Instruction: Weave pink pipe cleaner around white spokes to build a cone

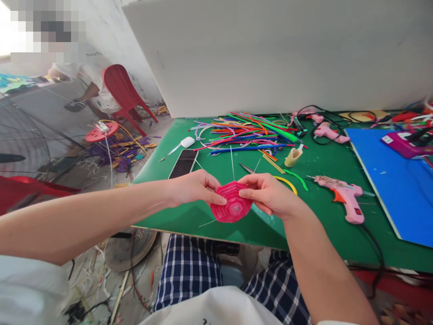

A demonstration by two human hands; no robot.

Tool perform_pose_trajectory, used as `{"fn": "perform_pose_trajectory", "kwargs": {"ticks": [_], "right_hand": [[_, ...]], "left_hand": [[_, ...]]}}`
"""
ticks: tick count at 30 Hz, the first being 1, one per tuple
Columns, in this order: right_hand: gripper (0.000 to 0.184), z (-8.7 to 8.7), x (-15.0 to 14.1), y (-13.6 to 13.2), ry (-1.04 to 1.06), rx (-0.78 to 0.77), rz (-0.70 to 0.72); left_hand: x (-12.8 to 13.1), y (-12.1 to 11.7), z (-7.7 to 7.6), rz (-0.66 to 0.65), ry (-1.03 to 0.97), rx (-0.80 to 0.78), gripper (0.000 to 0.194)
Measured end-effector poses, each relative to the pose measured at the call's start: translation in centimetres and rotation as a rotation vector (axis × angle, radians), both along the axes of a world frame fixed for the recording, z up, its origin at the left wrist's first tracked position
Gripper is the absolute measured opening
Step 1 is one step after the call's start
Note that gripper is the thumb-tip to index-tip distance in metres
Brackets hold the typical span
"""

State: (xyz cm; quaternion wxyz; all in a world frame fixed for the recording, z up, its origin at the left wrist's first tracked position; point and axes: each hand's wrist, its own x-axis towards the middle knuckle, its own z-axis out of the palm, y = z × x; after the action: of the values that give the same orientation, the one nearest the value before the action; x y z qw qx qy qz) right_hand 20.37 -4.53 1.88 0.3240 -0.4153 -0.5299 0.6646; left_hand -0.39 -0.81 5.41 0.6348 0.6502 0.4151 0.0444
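Between my two hands is a pink disc wound in rings (pixel 232 205), with thin pale spokes sticking out of it. My left hand (pixel 206 189) pinches its left edge, thumb on top. On the upper right edge, my right hand (pixel 264 194) grips it between thumb and fingers. The disc is held just above the green table (pixel 189 216), near its front edge. Just beyond the hands lie the pointed metal tips of a tool (pixel 246 168), whose rest is hidden, and a yellow curved strip (pixel 287 184).
Behind lies a heap of coloured pipe cleaners (pixel 246 133). A phone (pixel 184 162) rests at left. To the right are a pink glue gun (pixel 341 194) with its cord and a blue board (pixel 389 180). Another person (pixel 94 85) sits at far left by a red chair (pixel 123 90).
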Motion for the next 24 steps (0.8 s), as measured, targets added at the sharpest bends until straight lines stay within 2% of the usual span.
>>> {"fn": "perform_pose_trajectory", "kwargs": {"ticks": [5,9,12,19,24], "right_hand": [[0.019,-0.08,0.0,0.05,0.0,-0.004,-0.003],[0.021,-0.11,-0.13,0.1,0.006,0.006,-0.015],[0.022,-0.23,-0.27,0.14,0.013,0.008,-0.032],[0.024,-0.27,-0.21,0.03,-0.04,-0.014,0.056],[0.022,-0.3,-0.73,-0.04,-0.041,0.036,0.004]], "left_hand": [[-0.07,-0.15,-0.07,0.022,-0.009,0.021,0.013],[-0.12,0.07,-0.06,-0.027,-0.02,-0.051,0.016],[-0.16,0.24,-0.21,-0.053,-0.009,-0.043,0.016],[-0.23,0.25,-0.33,-0.084,0.02,-0.02,0.014],[-0.11,0.17,-0.18,-0.091,0.023,0.011,0.011]]}}
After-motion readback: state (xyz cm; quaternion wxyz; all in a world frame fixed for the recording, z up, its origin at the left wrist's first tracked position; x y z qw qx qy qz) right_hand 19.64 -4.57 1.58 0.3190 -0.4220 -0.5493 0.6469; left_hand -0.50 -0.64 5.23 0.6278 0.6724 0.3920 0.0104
